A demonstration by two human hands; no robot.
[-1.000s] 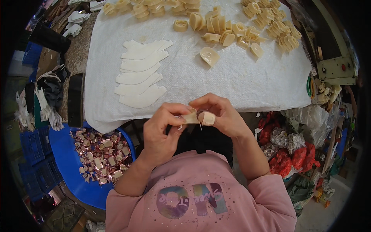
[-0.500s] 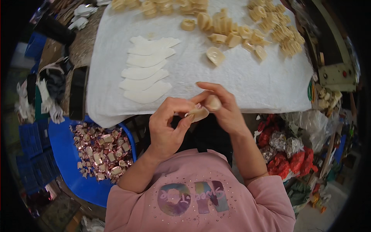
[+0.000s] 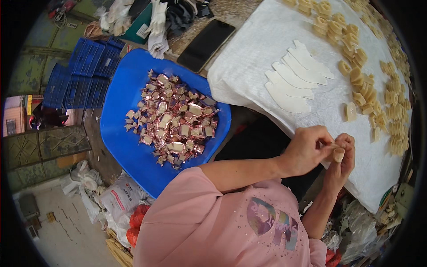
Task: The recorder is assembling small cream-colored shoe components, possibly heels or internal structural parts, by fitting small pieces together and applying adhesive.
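Head view has swung round within the last half second, so the blue basin (image 3: 116, 120) of shiny pink pieces (image 3: 173, 127) now sits near the middle and the two hands have shifted to the right of the picture; this looks like a turn of the head, and the close handling between the fingertips appears to carry on unbroken. Thumb and forefinger of the left hand (image 3: 307, 151) are pinched nearly closed on a small pale piece (image 3: 332, 146), of which only a sliver shows, up against the right hand (image 3: 346, 163). That right hand stands with its fingers curled up and its thumb, which seems to wear a cream cover (image 3: 339, 154), toward the camera; whether it grasps the piece as well or merely touches it, I cannot tell. Both hands are together at the near edge of the white sheet (image 3: 249, 66), with one loose cream piece (image 3: 351, 112) lying just beyond them, the heap of cream ring-like pieces (image 3: 365, 95) farther over, and the fanned white strips (image 3: 289, 99) off to the left
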